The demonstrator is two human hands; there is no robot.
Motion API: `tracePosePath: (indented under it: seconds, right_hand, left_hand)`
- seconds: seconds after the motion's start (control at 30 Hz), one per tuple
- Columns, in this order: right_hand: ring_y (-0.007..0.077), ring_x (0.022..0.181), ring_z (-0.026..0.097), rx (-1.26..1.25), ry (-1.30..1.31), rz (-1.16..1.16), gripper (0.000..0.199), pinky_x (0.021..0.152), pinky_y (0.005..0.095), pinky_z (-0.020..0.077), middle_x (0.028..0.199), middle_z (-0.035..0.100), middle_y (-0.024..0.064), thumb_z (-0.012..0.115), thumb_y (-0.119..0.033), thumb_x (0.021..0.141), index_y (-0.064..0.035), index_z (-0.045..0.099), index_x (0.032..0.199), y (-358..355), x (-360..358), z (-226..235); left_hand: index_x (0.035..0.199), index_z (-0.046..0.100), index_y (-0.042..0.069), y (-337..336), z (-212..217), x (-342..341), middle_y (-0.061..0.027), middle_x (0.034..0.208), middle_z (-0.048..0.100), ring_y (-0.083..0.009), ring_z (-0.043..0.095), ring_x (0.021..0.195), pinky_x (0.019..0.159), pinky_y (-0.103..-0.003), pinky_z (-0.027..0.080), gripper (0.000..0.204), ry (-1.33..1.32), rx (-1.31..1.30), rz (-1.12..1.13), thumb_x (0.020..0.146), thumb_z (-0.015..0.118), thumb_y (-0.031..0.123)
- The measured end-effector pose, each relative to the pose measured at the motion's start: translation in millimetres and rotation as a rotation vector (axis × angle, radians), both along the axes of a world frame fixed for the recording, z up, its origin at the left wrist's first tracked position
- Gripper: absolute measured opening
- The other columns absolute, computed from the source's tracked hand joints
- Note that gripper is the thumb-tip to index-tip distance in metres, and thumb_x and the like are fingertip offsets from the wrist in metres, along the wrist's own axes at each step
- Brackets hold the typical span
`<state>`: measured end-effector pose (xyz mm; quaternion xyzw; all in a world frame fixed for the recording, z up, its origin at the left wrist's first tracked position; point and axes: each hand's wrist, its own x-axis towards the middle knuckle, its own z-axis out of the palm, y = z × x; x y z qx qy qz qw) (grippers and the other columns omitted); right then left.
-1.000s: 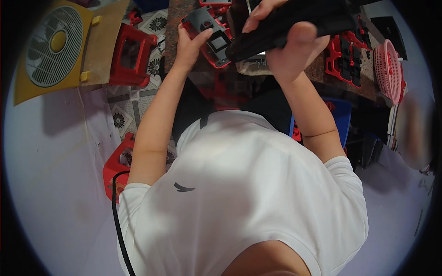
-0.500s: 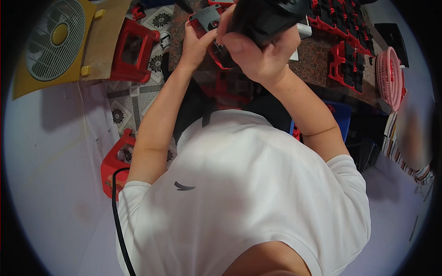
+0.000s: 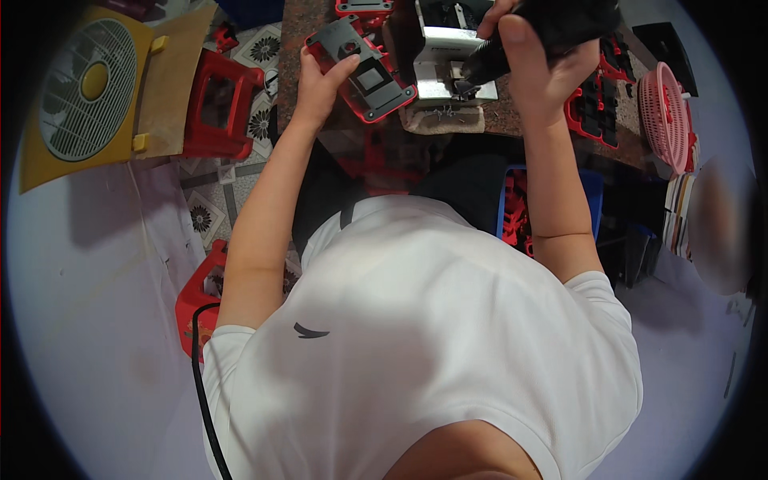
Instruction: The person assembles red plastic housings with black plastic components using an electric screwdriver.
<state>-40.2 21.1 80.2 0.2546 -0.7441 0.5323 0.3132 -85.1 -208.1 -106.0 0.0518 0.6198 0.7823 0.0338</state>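
My left hand (image 3: 322,80) grips the near edge of a flat dark grey and red plastic part (image 3: 364,70), held tilted over the brown stone worktop (image 3: 512,120). My right hand (image 3: 540,68) is wrapped around a black power screwdriver (image 3: 552,28) whose tip points down and left toward a white metal fixture (image 3: 450,56). The fixture stands on a beige folded cloth (image 3: 442,120). The screwdriver's tip sits at the fixture's near right corner; whether it touches is unclear.
More red and black plastic parts (image 3: 596,100) lie on the worktop to the right. A pink round grille (image 3: 662,108) leans at the right edge. A yellow box fan (image 3: 84,88) and a red stool (image 3: 218,104) stand at left. A blue crate (image 3: 512,212) sits below the worktop.
My right hand has swung the screwdriver from close over my head out to the white fixture. My left hand has tilted the grey and red part further into view.
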Motion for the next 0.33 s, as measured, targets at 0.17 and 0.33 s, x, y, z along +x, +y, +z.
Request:
tracePosePath:
  seconds: [0.17, 0.33]
  right_hand:
    - [0.0125, 0.06, 0.058, -0.253, 0.066, 0.077, 0.036, 0.055, 0.0257, 0.0487, 0.078, 0.061, 0.0054, 0.076, -0.02, 0.085, -0.0007, 0.052, 0.104, -4.9, 3.0, -21.1]
    - [0.0145, 0.061, 0.06, -0.188, 0.003, 0.024, 0.038, 0.055, 0.0258, 0.0501, 0.076, 0.06, 0.007, 0.076, -0.021, 0.085, -0.0041, 0.052, 0.109, 7.7, -4.8, -28.6]
  left_hand:
    - [0.123, 0.041, 0.001, 1.1, 5.5, 3.3, -0.011, 0.115, 0.058, -0.0175, 0.058, 0.105, 0.094, -0.032, 0.046, 0.059, -0.032, 0.002, -0.018, 0.08, 0.076, 0.019]
    - [0.125, 0.039, 0.002, -3.3, 8.4, 1.4, -0.0116, 0.119, 0.057, -0.0189, 0.057, 0.108, 0.095, -0.032, 0.045, 0.062, -0.022, -0.042, -0.077, 0.08, 0.076, 0.022]
